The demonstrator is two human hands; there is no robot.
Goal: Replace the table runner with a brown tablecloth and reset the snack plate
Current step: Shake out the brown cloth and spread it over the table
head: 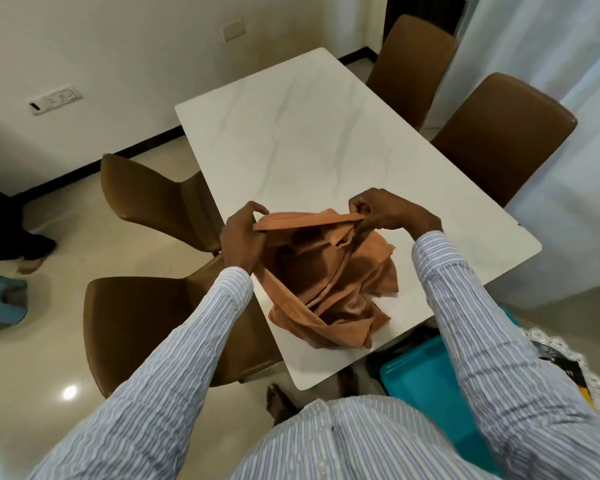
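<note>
- A white marble-look table [302, 133] seen from above, with four brown chairs [499, 133] around it.
- A crumpled brown tablecloth [329, 282] lies heaped on the table's near end.
- The left hand [241, 237] and right hand [385, 211], in striped sleeves, each pinch the cloth's upper edge, stretching it between them above the heap.
- A teal bin [426, 382] sits on the floor below the table's near corner.
- A light blue stool [0, 303] stands at the far left.
</note>
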